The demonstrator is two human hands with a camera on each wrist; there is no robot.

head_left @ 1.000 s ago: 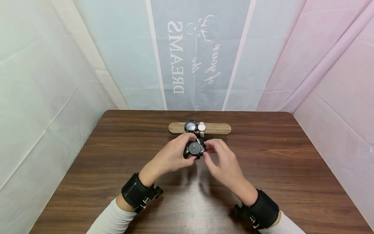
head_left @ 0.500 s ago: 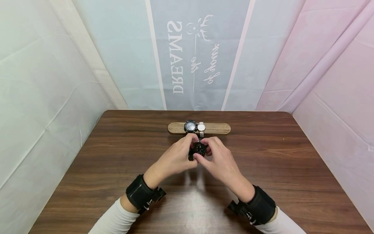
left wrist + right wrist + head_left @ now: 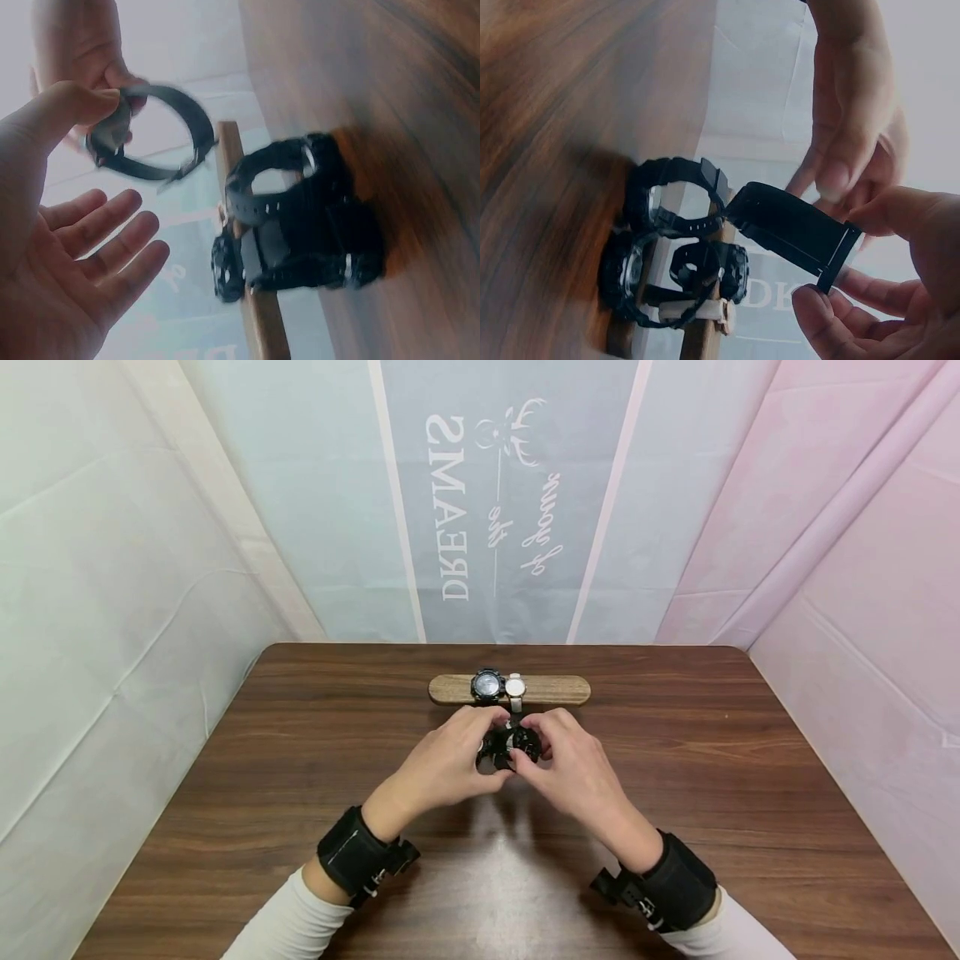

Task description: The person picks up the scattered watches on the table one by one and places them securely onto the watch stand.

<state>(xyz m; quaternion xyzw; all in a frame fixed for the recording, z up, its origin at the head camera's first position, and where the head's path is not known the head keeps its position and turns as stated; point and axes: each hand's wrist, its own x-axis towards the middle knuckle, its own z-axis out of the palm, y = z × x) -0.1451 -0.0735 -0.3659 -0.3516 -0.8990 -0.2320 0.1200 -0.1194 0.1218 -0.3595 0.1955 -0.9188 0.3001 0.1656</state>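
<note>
White sideways "DREAMS" (image 3: 447,508) marks the backdrop (image 3: 517,614); right grip (image 3: 576,768) pinches a black watch (image 3: 787,225); left grip (image 3: 448,756) spread.

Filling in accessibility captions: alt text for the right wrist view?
The right hand pinches a black watch between thumb and fingers, the left hand close by. Other dark watches and a white strap show to the left.
</note>
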